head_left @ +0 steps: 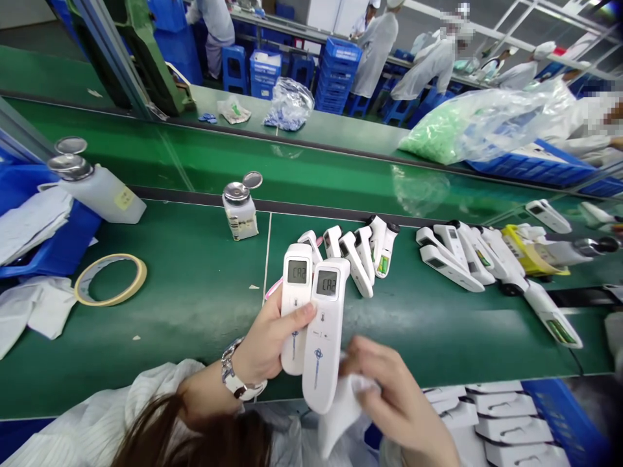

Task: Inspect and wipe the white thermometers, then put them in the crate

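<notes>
Two white infrared thermometers sit side by side in my left hand (pixel 265 331), screens facing up. The left thermometer (pixel 293 311) lies partly under the right thermometer (pixel 324 350), and both displays show what looks like "CA2". My thumb presses across them. My right hand (pixel 389 383), a little blurred, pinches a white cloth (pixel 343 412) close beside the lower end of the right thermometer; whether the cloth touches it I cannot tell. Beyond my hands, a group of more thermometers (pixel 357 263) lies on the green bench (pixel 204 272).
Further thermometers (pixel 457 272) lie to the right, near a yellow holder (pixel 533 250). Dispenser bottles (pixel 242 217) and a tape roll (pixel 139 282) are on the left. A blue bin (pixel 564 415) with several thermometers stands at lower right. Co-workers are across the line.
</notes>
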The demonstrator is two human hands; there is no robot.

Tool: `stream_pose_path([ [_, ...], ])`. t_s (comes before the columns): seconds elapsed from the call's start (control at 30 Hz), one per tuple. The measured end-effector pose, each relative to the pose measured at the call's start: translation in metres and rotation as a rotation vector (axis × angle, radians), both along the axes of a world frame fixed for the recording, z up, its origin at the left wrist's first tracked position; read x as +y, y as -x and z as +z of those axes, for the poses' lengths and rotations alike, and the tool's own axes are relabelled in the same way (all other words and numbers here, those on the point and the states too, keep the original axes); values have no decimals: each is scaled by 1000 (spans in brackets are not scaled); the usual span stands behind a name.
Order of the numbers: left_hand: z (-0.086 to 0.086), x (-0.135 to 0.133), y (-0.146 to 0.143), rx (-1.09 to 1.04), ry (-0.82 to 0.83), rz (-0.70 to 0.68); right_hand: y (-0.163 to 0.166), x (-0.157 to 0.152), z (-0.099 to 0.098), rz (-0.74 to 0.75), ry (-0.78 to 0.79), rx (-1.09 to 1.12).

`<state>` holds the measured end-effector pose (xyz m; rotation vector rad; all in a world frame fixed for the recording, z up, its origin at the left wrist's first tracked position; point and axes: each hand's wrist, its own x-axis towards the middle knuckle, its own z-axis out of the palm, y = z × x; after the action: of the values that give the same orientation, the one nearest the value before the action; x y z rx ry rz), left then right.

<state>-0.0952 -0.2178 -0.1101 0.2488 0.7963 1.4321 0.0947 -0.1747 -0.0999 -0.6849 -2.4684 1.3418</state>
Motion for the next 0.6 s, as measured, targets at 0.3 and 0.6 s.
stream_pose_path([
  [0.3, -1, 1, -4, 45, -19, 5, 10, -14, -16, -419, 307, 294],
  [0.6, -2, 3, -7, 148, 29, 48, 21, -29, -37, -459, 499, 306],
])
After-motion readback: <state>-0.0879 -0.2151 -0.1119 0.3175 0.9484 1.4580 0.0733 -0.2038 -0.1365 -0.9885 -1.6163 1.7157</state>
